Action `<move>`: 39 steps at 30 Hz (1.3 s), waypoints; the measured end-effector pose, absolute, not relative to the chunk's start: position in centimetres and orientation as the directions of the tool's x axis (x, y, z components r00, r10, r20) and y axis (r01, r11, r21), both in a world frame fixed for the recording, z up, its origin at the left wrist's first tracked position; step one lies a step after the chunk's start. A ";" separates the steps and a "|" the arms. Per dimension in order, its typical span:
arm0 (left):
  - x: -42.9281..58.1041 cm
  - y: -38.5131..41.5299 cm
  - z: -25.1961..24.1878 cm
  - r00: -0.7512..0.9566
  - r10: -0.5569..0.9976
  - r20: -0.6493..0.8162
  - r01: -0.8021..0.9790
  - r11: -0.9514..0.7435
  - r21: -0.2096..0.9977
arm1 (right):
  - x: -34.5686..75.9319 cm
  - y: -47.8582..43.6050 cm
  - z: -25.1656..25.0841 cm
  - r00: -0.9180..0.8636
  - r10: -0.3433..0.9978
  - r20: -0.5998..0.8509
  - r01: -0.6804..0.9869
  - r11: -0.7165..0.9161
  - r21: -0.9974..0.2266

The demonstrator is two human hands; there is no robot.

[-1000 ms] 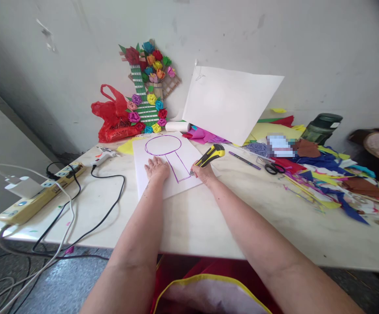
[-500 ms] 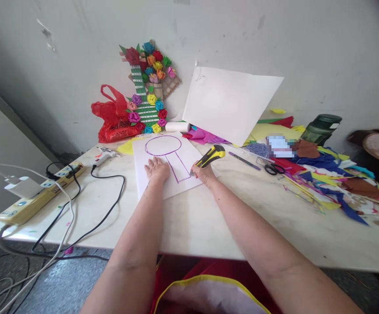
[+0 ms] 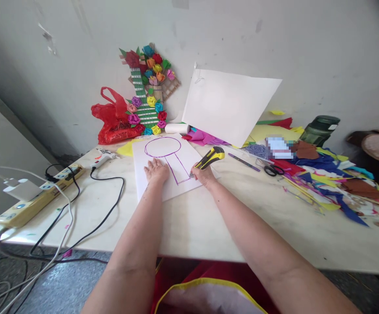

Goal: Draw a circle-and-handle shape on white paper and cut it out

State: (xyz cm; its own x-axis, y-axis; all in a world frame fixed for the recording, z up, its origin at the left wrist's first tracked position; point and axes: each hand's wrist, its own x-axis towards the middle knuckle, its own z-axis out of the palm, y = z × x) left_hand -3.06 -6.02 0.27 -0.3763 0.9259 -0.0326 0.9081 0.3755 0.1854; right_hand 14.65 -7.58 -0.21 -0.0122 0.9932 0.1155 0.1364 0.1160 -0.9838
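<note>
Toward the tabletop's (image 3: 192, 233) back edge, presses left hand (image 3: 157, 171), spread flat and grasping nothing, onto white paper (image 3: 177, 165); rightward, grips utility knife (image 3: 210, 157) in curled right hand (image 3: 205, 174), with blade (image 3: 191, 175) near purple outline's (image 3: 171, 171) bottom-right corner. Could slip past it through pressing too hard.
</note>
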 end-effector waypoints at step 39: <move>-3.4 -5.6 0.1 -0.353 0.935 -0.034 0.918 0.353 0.178 | 14.5 -7.5 -0.5 0.022 0.993 0.114 0.085 0.112 -0.990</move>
